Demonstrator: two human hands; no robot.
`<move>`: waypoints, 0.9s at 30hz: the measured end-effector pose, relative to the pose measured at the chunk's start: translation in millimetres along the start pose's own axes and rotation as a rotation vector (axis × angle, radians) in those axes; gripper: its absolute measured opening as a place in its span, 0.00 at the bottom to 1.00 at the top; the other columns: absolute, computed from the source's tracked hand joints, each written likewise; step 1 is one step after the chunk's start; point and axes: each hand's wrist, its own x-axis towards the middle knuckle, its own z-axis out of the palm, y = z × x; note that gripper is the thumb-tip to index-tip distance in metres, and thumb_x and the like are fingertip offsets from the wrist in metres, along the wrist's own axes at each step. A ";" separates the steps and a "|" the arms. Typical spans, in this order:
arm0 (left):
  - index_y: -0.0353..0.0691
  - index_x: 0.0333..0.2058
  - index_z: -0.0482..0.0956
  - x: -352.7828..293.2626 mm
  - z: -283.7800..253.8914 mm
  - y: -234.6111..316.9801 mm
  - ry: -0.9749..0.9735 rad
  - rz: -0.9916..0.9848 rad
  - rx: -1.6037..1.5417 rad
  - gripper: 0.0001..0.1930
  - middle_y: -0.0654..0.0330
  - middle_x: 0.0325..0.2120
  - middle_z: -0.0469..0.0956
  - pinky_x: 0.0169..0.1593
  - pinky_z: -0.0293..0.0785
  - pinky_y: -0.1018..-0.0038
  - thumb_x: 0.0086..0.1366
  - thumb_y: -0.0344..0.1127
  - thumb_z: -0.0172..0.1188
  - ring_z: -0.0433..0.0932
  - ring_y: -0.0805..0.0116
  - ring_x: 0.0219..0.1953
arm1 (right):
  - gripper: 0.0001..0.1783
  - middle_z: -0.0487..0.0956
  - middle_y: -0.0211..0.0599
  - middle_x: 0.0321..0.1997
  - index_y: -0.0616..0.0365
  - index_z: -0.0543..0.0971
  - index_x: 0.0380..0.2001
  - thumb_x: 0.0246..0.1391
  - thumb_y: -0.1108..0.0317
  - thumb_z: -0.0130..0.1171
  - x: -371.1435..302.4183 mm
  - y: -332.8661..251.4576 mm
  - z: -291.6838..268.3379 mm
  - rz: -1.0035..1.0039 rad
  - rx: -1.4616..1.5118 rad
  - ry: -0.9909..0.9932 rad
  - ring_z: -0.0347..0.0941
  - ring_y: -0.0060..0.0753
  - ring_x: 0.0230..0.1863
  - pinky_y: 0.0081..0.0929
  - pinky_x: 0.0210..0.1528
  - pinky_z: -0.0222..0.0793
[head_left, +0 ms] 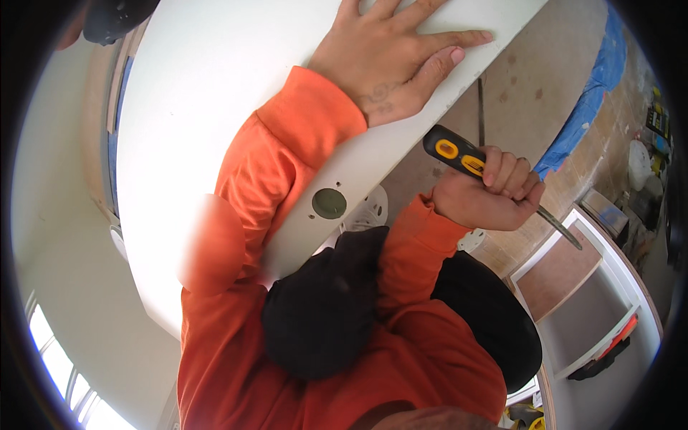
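My left hand (383, 61) lies flat with spread fingers on a broad white panel (193, 107), close to its right edge. My right hand (494, 190) is wrapped around the handle of a chisel (448, 148) with a black and yellow grip. Its narrow metal blade points down and to the right, away from the panel, touching nothing that I can see. In the panel's edge face, below my left wrist, is a round hole (330, 203) with a small screw hole on either side.
My black-clad knee (322, 315) is beneath the panel. Blue tape (584, 107) runs along the floor covering at right. A white frame unit (584, 287) stands at lower right, and several tools and containers (645, 165) lie at far right. A dark object (118, 18) shows at top left.
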 end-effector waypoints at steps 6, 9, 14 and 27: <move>0.58 0.63 0.66 -1.6 -5.0 3.9 -0.052 -0.047 0.016 0.23 0.47 0.67 0.53 0.65 0.45 0.41 0.72 0.46 0.35 0.52 0.41 0.67 | 0.20 0.51 0.21 0.11 0.45 0.56 0.15 0.64 0.62 0.39 14.8 -16.3 -0.2 -0.146 0.151 0.148 0.40 0.16 0.10 0.18 0.12 0.43; 0.58 0.63 0.66 1.3 -4.7 2.3 -0.061 -0.016 -0.038 0.23 0.48 0.67 0.53 0.65 0.44 0.43 0.73 0.46 0.34 0.52 0.42 0.67 | 0.19 0.51 0.21 0.11 0.45 0.57 0.16 0.64 0.60 0.40 5.4 4.6 6.4 -0.014 0.051 0.105 0.40 0.17 0.10 0.19 0.12 0.44; 0.54 0.63 0.66 9.4 -15.2 12.1 -0.112 -0.072 -0.013 0.24 0.49 0.67 0.54 0.66 0.44 0.46 0.71 0.46 0.37 0.52 0.42 0.67 | 0.19 0.51 0.21 0.10 0.45 0.57 0.15 0.62 0.60 0.40 49.7 -14.2 -15.4 -0.121 0.108 0.087 0.41 0.17 0.10 0.20 0.13 0.46; 0.48 0.67 0.56 79.3 19.2 -9.2 -0.011 0.050 0.065 0.31 0.52 0.68 0.54 0.68 0.44 0.46 0.63 0.35 0.41 0.51 0.46 0.69 | 0.17 0.49 0.20 0.11 0.43 0.54 0.15 0.56 0.62 0.42 124.6 -12.3 -2.3 -0.320 0.080 0.092 0.39 0.17 0.11 0.19 0.13 0.42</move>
